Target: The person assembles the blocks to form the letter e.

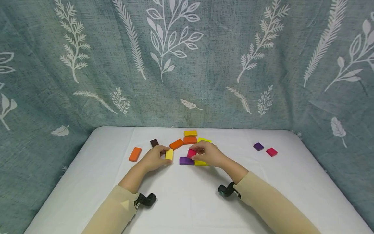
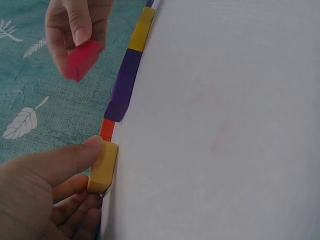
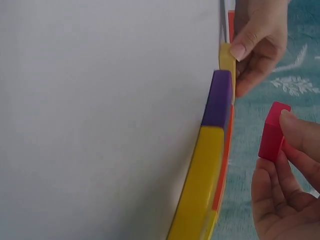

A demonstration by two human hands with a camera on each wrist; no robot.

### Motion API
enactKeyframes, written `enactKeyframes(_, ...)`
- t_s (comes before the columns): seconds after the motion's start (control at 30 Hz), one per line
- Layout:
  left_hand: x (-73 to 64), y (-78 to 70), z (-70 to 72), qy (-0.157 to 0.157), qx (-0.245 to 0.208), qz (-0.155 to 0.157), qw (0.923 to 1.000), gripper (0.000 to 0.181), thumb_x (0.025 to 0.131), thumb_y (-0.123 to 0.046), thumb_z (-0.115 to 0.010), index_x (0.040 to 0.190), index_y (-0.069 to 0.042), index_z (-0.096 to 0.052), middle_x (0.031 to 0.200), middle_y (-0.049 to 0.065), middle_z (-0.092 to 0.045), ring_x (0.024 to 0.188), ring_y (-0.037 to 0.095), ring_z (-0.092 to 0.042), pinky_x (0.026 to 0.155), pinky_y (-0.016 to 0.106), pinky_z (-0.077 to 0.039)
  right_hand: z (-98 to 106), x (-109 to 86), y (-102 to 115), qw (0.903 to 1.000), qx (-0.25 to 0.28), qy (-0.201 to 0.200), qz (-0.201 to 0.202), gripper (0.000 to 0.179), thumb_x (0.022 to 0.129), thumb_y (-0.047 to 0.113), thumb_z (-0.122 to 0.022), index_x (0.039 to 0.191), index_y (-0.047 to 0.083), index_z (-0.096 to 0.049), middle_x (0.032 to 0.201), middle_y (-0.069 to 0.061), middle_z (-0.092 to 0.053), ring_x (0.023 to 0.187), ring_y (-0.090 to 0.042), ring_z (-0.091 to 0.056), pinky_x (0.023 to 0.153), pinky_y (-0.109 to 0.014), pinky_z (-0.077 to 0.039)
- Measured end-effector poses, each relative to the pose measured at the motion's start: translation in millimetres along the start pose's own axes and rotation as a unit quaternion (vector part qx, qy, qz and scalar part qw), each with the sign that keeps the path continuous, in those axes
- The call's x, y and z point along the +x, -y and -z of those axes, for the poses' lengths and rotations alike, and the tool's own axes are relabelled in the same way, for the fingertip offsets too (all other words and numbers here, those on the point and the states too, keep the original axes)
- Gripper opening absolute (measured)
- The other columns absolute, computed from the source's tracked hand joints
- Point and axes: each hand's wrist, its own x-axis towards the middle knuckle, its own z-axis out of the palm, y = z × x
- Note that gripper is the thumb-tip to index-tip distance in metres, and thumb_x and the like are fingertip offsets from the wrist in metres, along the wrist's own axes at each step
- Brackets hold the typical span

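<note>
My left hand (image 1: 153,158) grips a pale yellow block (image 1: 169,154) between thumb and fingers, at the left of a loose arrangement of blocks. In the left wrist view the thumb lies over this block's top end. With thumb and fingertips, my right hand (image 1: 211,154) pinches a pinkish-red block (image 1: 191,153). That block is held up, apart from the tabletop in both wrist views. Near it lie a purple block (image 1: 185,161) and a bright yellow block (image 1: 200,163), end to end. The right hand partly hides another yellow block (image 1: 203,140) behind.
Behind the hands lie two orange blocks (image 1: 190,140) and a golden yellow block (image 1: 190,133). Another orange block (image 1: 135,154) and a dark brown block (image 1: 154,142) are at left. A small purple block (image 1: 258,146) and red block (image 1: 271,151) sit far right on the white table (image 1: 181,208).
</note>
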Motion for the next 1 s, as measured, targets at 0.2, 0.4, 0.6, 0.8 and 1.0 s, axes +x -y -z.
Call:
enactKeyframes(0.2, -0.8, 0.7, 0.0, -0.003, 0.003, 0.004, 1.0, 0.057, 0.083, -0.022, -0.083, 0.132, -0.001, -0.062, 0.124, 0.01, -0.063, 0.11, 0.023, -0.058, 0.101, 0.042, -0.046, -17.2, 14.0, 12.6, 0.9995, -0.021, 0.023, 0.01, 0.033, 0.089, 0.012, -0.077, 0.12, 0.007, -0.071, 0.106, 0.0, -0.068, 0.094, -0.016, -0.06, 0.088, -0.03, -0.053)
enactKeyframes(0.4, -1.3, 0.3, 0.5, -0.007, 0.001, 0.004, 1.0, 0.056, 0.083, -0.023, -0.084, 0.131, -0.002, -0.063, 0.125, 0.01, -0.062, 0.112, 0.024, -0.058, 0.102, 0.043, -0.045, -29.0, 25.4, 21.0, 0.9988, -0.025, 0.034, 0.025, 0.032, 0.088, 0.011, -0.078, 0.119, 0.007, -0.072, 0.11, -0.003, -0.071, 0.098, -0.017, -0.064, 0.088, -0.031, -0.054)
enactKeyframes(0.6, -0.5, 2.3, 0.2, -0.007, -0.002, -0.004, 1.0, 0.058, 0.082, -0.024, -0.085, 0.131, -0.001, -0.063, 0.126, 0.012, -0.062, 0.114, 0.026, -0.059, 0.102, 0.043, -0.046, -37.2, 31.5, 21.8, 0.9987, -0.02, 0.038, 0.027, 0.03, 0.087, 0.011, -0.079, 0.116, 0.006, -0.073, 0.11, -0.004, -0.072, 0.099, -0.019, -0.066, 0.087, -0.03, -0.055)
enactKeyframes(0.8, -1.0, 4.9, 1.0, -0.002, -0.007, -0.013, 0.9999, 0.059, 0.083, -0.023, -0.084, 0.132, 0.001, -0.061, 0.129, 0.013, -0.061, 0.118, 0.029, -0.058, 0.103, 0.045, -0.045, -41.6, 36.1, 20.3, 0.9985, -0.027, 0.041, 0.022, 0.028, 0.087, 0.012, -0.078, 0.115, 0.008, -0.074, 0.109, -0.002, -0.072, 0.097, -0.016, -0.066, 0.087, -0.031, -0.054)
enactKeyframes(1.0, -2.9, 5.8, 2.8, 0.006, -0.023, -0.009, 0.9997, 0.057, 0.083, -0.019, -0.083, 0.133, -0.001, -0.061, 0.13, 0.012, -0.06, 0.121, 0.028, -0.057, 0.105, 0.043, -0.044, -44.8, 38.6, 19.4, 0.9981, -0.039, 0.045, 0.013, 0.027, 0.088, 0.014, -0.078, 0.115, 0.011, -0.075, 0.108, 0.001, -0.072, 0.095, -0.011, -0.064, 0.088, -0.031, -0.054)
